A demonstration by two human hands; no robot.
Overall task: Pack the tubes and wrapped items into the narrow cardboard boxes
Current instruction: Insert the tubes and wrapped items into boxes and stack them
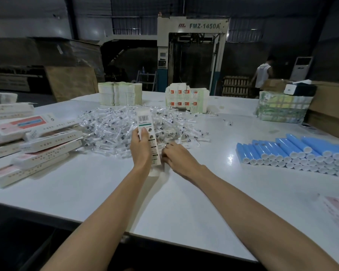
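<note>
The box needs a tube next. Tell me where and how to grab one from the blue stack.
Take a top-layer blue tube by the end with the white cap, coming from the near side with the right hand. The tubes lie on their sides, caps facing you, and top ones bear no load, so one should probably lift off cleanly.

Pretty dim warehouse, dark ribbed metal walls [47,20] all round. Big glossy white desk [67,182] catches the light. Behind it a tall beige machine marked FMZ-1450A [192,26], a white floor-standing air conditioner [301,68], slatted wooden pallets [235,86], and brown cardboard sheets [70,83] leaning left.
</note>
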